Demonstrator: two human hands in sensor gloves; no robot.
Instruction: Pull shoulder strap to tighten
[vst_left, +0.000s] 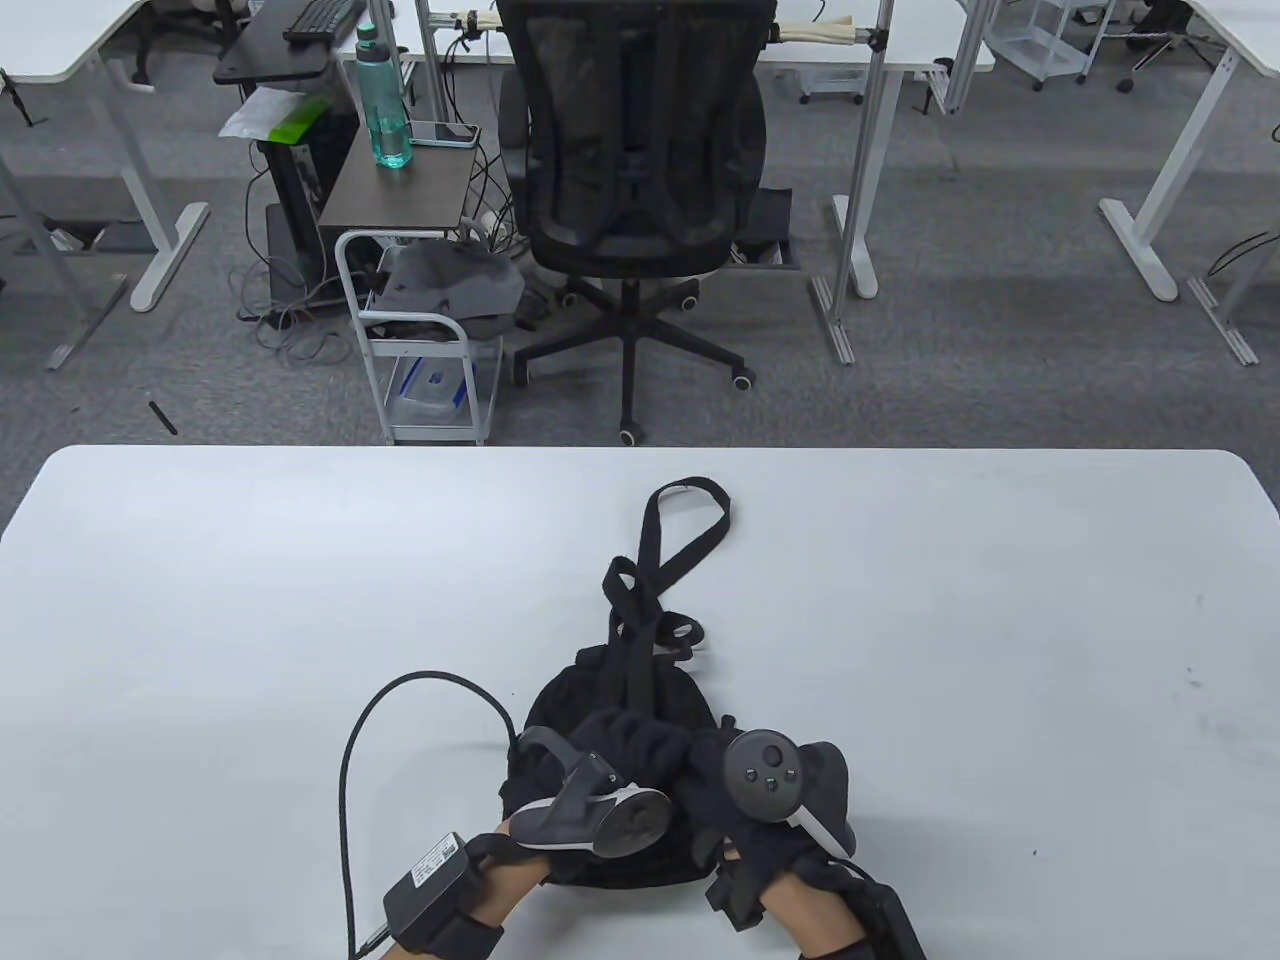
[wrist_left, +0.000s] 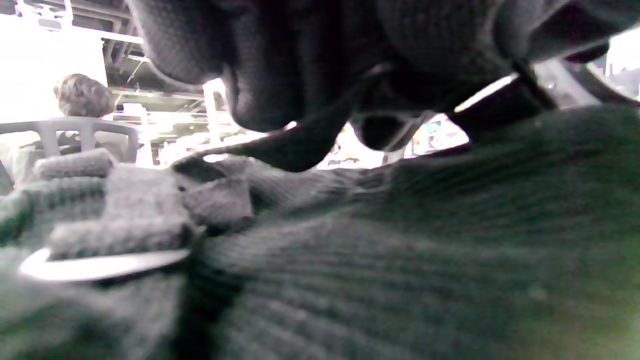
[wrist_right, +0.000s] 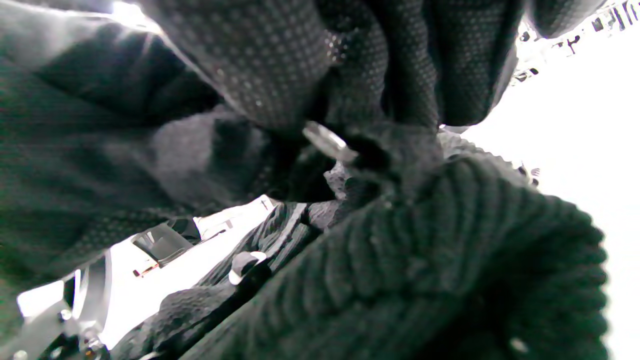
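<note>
shoulder strap (vst_left: 662, 560) slack | left hand (vst_left: 585, 800), right hand (vst_left: 740, 790) on bag (vst_left: 600, 700) | grip unclear

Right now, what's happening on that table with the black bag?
A person wearing sensor gloves has both hands on a small black backpack lying on the white table. The left hand and right hand rest on its near end, fingers buried in the fabric, so the exact grip cannot be made out. The shoulder straps trail loose toward the far edge, and nothing shows them pulled tight yet.
</note>
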